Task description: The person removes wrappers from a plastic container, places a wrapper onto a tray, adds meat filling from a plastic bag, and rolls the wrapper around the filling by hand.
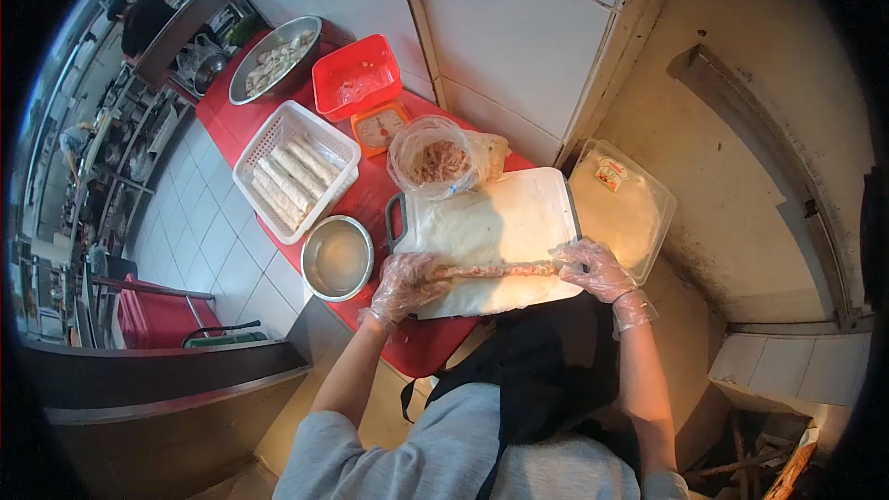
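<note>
A large thin white sheet (500, 222) lies over a cutting board (396, 218) on the red table. Across its near part runs a long, narrow strip of reddish filling (495, 270). My left hand (408, 285), in a clear plastic glove, is at the strip's left end with its fingers closed. At the right end is my right hand (597, 270), also gloved, its fingers bent together around the strip's end. Behind the board stands a clear tub (431, 159) of shredded filling. Several white rolls (294, 181) lie in a white basket (350, 165) at the left.
A metal bowl (337, 257) of liquid stands left of the board. Farther back are an orange scale (381, 128), a red tray (356, 79) and a steel bowl (276, 60). A lidded container (622, 208) is at the right. Two people are far off at the upper left.
</note>
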A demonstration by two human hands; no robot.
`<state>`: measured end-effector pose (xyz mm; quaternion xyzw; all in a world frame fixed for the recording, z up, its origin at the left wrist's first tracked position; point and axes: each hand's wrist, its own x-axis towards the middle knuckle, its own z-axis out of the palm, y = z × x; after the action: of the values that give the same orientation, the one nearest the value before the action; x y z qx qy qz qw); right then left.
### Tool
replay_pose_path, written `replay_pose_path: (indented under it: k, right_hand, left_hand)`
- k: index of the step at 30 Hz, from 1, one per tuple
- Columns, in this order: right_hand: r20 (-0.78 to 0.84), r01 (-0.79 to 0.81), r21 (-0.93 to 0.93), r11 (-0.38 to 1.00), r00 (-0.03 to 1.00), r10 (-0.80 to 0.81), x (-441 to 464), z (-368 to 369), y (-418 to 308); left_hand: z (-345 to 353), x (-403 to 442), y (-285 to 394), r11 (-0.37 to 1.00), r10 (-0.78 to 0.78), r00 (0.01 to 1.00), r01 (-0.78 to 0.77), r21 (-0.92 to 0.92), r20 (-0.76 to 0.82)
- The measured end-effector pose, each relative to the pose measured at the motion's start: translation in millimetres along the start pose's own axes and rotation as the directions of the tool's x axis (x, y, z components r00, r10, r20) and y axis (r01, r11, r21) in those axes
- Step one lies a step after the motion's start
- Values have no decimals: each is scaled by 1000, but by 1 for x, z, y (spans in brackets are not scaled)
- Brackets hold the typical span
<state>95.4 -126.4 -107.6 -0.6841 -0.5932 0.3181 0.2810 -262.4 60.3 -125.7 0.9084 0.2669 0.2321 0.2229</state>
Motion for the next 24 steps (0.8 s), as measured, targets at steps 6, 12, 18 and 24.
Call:
replay_pose_path:
  k: [6,12,18,24]
  right_hand:
    - [-93,57,-38,998,994,-60,0,5,-4]
    - [62,244,-341,908,970,-237,46,41,-65]
    - [29,335,-451,827,932,-362,83,117,-79]
    - [-119,393,-463,794,861,-495,71,95,-75]
  left_hand:
    - [0,-8,-10,999,-29,1000,29,14,3]
    - [7,1,-11,998,-48,999,47,-34,-20]
    - [3,22,14,978,177,984,-177,112,9]
    - [22,23,-7,986,167,977,-166,-17,136]
